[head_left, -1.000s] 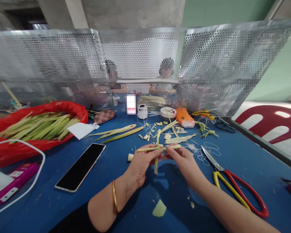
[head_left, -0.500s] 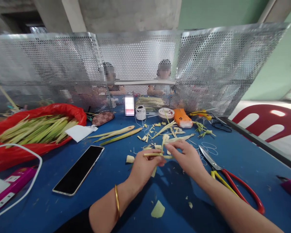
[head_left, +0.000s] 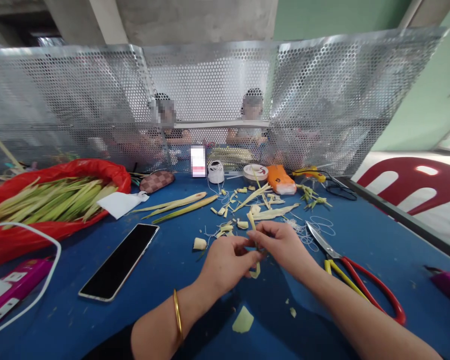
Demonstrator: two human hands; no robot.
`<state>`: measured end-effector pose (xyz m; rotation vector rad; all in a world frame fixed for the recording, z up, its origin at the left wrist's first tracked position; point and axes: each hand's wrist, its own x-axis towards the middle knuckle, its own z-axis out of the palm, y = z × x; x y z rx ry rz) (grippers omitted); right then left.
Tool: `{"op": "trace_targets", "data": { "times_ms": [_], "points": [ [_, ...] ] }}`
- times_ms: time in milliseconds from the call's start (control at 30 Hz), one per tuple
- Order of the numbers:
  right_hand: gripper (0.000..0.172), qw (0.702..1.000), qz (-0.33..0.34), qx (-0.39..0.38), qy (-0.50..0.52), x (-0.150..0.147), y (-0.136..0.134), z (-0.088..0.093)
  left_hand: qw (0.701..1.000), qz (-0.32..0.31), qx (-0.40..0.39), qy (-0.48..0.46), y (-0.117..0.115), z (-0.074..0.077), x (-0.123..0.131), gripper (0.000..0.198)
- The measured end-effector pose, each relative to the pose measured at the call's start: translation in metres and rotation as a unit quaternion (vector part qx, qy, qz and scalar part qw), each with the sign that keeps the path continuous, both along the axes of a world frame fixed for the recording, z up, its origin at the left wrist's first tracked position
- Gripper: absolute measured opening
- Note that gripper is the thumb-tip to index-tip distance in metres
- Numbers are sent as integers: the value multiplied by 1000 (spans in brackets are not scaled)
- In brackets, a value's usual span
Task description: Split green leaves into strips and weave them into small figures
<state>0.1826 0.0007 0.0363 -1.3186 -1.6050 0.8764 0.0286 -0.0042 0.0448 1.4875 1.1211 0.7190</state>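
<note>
In the middle of the head view, my left hand (head_left: pixel 228 260) and my right hand (head_left: pixel 279 243) meet above the blue table. Both pinch a pale green-yellow leaf strip (head_left: pixel 255 271); one end hangs curled below the fingers, and another part sticks up beyond them. My fingertips hide its middle. Cut leaf pieces (head_left: pixel 242 225) and fine white thread lie just past the hands. To the right of my right hand rest scissors (head_left: pixel 335 255) with red and yellow handles. A flat leaf scrap (head_left: pixel 243 320) lies nearer me.
On the left are a red bag (head_left: pixel 112 172) of long leaves, a black-screened phone (head_left: pixel 120 262) and a purple power strip (head_left: pixel 18 287). Behind stand a thread spool (head_left: pixel 216 172), a tape roll (head_left: pixel 255 173) and an orange packet (head_left: pixel 281 179). A perforated metal screen (head_left: pixel 213 80) closes the far side; people sit beyond.
My hands have come closer together, with the right fingers now against the left. The strip that lay across my left fingers has turned, and an end now hangs below them.
</note>
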Motion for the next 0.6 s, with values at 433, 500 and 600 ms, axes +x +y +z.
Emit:
{"op": "trace_targets", "data": {
  "times_ms": [433,500,600],
  "points": [
    [12,885,-50,391,-249,-8,-21,2,955,85,-196,-205,7,3,-4,19],
    [15,873,-50,402,-271,-11,-22,1,934,104,-235,-250,8,5,-5,20],
    [16,870,-61,404,-276,-13,-22,-2,915,123,-261,-281,9,4,-6,25]
  ]
}}
